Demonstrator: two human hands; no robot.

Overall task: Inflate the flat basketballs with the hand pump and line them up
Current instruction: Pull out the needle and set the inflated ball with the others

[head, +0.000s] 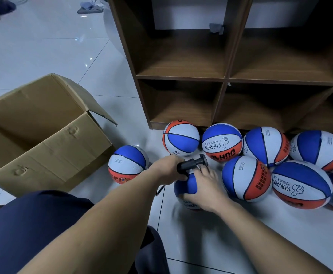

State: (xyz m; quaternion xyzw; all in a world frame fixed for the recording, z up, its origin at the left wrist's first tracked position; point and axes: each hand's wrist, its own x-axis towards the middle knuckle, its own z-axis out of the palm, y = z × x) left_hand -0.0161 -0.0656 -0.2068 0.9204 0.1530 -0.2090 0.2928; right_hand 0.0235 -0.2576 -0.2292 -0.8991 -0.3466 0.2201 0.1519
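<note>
A black hand pump (191, 165) lies across the top of a blue, white and orange basketball (185, 185) on the floor. My left hand (167, 170) grips the pump's barrel. My right hand (202, 187) lies over the ball with its fingers curled round the ball's right side, fingertips close to the pump's handle end. Most of this ball is hidden under my hands. Several more basketballs of the same colours lie around it: one to the left (128, 164), a row by the shelf (222, 142) and others to the right (245, 177).
An open cardboard box (49, 147) stands on the white tiled floor at the left. A brown wooden cubby shelf (225, 80) rises behind the balls. My knee in dark blue trousers (33, 224) fills the lower left. Clothes lie on the floor far back.
</note>
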